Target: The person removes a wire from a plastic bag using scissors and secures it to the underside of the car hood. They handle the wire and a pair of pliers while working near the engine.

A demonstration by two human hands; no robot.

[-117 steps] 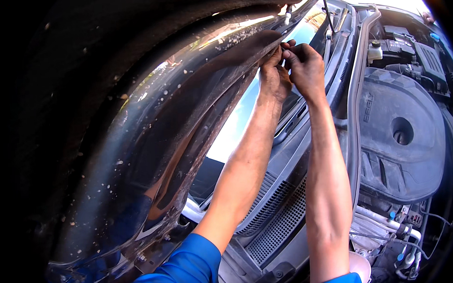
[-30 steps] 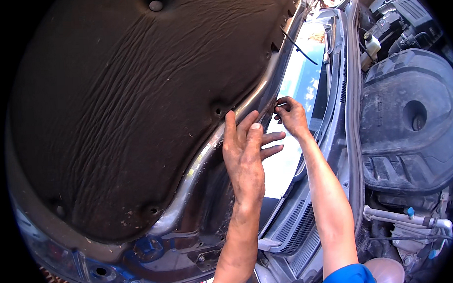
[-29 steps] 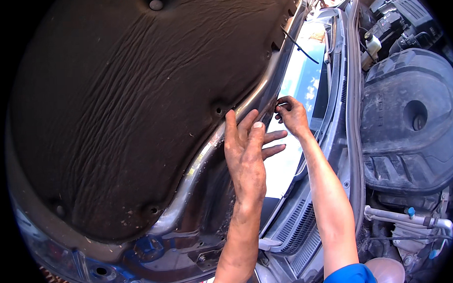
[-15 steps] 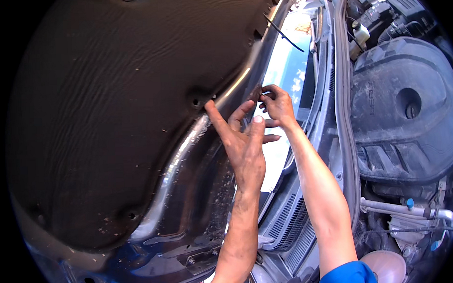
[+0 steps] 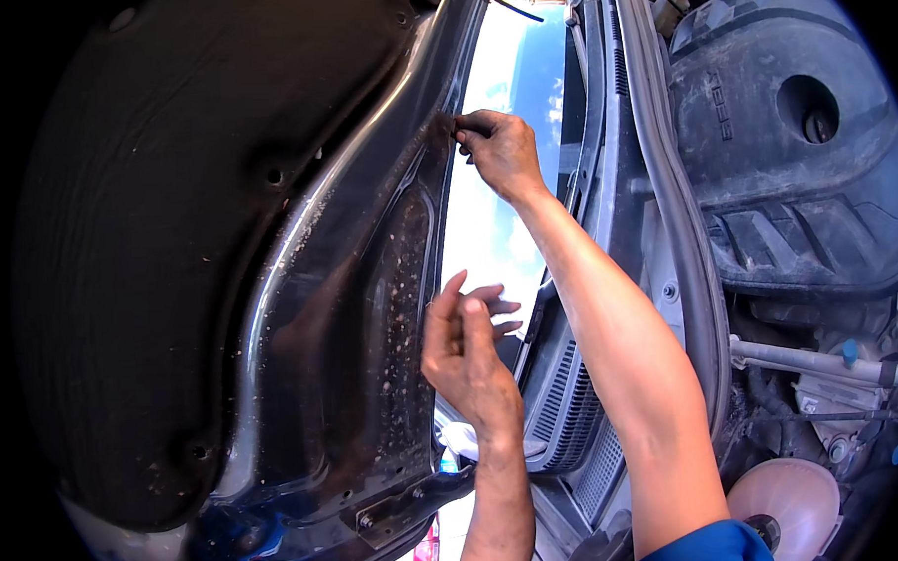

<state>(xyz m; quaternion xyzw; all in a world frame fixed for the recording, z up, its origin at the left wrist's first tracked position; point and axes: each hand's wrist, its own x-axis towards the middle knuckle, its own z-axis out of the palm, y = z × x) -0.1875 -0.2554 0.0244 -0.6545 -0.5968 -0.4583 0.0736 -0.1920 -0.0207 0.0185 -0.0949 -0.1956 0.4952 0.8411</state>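
My right hand is closed in a pinch at the rear edge of the raised car hood. A small dark patch shows at its fingertips; what they grip, if anything, I cannot make out. Lower down, my left hand hangs beside the same edge, fingers spread and slightly curled, holding nothing. Dirt specks dot the hood's dark inner panel next to it. A dark insulation pad with small holes covers most of the hood's underside.
Behind my hands lies the windshield, reflecting sky. A rubber seal and vented cowl run alongside it. At the right are the engine cover, a metal pipe and a round pale reservoir.
The view has shifted, showing more of the hood's inner edge. My left hand has drawn back from the hood, down and away from my right hand, which still pinches at the edge.
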